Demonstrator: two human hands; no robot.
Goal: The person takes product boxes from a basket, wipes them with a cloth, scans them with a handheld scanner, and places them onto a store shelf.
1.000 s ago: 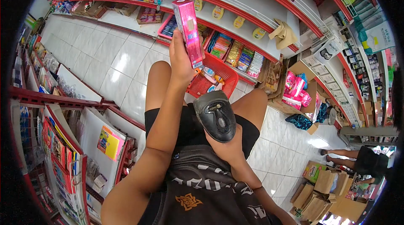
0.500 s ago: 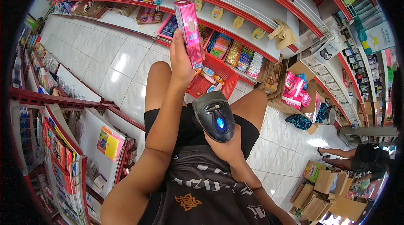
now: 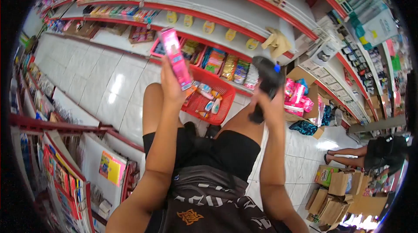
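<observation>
A long pink box (image 3: 176, 56) stands tilted in my left hand (image 3: 173, 86), its fingers closed round the lower part. My right hand (image 3: 269, 107) grips the handle of a black barcode scanner (image 3: 267, 76), slightly blurred, with a blue light on its head. Between my two hands, on the floor in front of my knees, sits a red plastic basket (image 3: 226, 86). Several small bottles (image 3: 210, 98) and tubes lie in it. The printing on the pink box is too blurred to read.
Red-edged shelves (image 3: 191, 8) run across the front, with yellow-labelled bottles and packets low down. A carton of pink packs (image 3: 300, 98) stands at right. Notebooks fill a rack (image 3: 65, 167) at left. Another person (image 3: 374, 152) stands by open cardboard boxes (image 3: 337, 194) at lower right.
The scanner has swung from my lap up and to the right, with its head now turned away from me. The pink box has moved slightly left and down.
</observation>
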